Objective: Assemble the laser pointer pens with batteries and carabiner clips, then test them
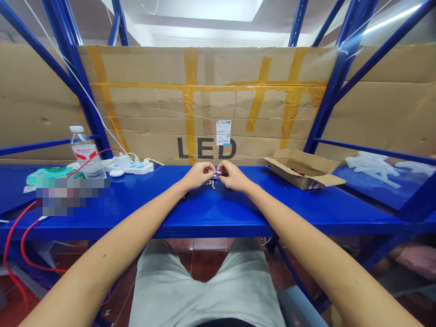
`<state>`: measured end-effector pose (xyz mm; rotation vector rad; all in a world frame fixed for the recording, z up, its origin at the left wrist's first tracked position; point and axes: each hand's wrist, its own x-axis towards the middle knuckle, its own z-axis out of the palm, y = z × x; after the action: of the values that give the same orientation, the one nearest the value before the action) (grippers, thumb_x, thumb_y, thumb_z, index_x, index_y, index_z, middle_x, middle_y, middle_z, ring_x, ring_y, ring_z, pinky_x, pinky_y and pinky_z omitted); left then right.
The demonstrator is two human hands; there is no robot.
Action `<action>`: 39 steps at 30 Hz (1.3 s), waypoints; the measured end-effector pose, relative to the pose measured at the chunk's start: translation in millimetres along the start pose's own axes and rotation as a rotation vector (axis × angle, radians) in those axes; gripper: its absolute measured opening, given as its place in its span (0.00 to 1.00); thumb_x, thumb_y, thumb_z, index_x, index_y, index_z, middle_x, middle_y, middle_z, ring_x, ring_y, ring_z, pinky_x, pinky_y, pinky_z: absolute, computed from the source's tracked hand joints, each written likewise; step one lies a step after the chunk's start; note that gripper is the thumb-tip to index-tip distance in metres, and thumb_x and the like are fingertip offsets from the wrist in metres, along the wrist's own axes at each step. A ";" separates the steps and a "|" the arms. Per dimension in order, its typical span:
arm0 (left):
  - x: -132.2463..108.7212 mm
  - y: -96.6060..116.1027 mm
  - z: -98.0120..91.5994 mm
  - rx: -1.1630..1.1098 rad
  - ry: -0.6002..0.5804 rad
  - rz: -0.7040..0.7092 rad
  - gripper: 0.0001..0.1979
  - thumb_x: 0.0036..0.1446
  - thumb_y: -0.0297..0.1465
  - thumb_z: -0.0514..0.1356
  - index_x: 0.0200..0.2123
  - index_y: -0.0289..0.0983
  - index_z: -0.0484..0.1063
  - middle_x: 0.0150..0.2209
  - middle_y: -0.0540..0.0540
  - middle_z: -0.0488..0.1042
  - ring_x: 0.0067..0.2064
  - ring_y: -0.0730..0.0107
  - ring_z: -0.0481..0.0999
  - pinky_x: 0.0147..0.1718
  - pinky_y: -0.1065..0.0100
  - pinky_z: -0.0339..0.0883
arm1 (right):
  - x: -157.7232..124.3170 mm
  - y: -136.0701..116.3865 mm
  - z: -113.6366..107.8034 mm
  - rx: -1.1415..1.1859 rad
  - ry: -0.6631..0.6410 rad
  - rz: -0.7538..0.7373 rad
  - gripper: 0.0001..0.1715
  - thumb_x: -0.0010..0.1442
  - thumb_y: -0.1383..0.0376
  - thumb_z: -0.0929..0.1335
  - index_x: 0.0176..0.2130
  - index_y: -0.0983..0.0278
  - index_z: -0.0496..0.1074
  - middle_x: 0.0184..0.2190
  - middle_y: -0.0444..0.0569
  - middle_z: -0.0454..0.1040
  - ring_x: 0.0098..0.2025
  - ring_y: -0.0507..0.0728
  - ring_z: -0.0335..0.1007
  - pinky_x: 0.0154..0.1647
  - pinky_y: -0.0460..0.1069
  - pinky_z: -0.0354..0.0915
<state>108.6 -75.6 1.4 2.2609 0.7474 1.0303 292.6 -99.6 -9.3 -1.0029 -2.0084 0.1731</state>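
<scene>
Both my arms reach forward over the blue metal shelf [211, 213]. My left hand [200, 175] and my right hand [232, 175] meet at the middle of the shelf, fingers pinched together. Between the fingertips sits a small red and silver part [219, 173], gripped from both sides. Under the hands lies a little cluster of small metal pieces [211, 183] on the shelf surface. What the part is exactly I cannot make out.
An open cardboard box [303, 169] stands to the right. At the left are a water bottle [85, 153], a white power strip [131, 166], a green packet [51, 175] and red wires [20, 236]. Taped cardboard marked LED [204, 104] closes the back. White plastic pieces [378, 164] lie far right.
</scene>
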 end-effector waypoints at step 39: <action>8.9 -0.1 -23.8 -0.203 0.357 -0.014 0.05 0.46 0.30 0.60 0.24 0.34 0.68 0.35 0.42 0.79 0.31 0.72 0.74 0.33 0.69 0.69 | 9.9 11.1 -15.7 0.014 0.066 0.241 0.10 0.59 0.61 0.67 0.34 0.65 0.74 0.33 0.51 0.74 0.38 0.58 0.69 0.44 0.55 0.65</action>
<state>94.7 -63.8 19.0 1.9204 0.7609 1.4560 307.9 -88.9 1.7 -1.2245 -1.8215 0.2794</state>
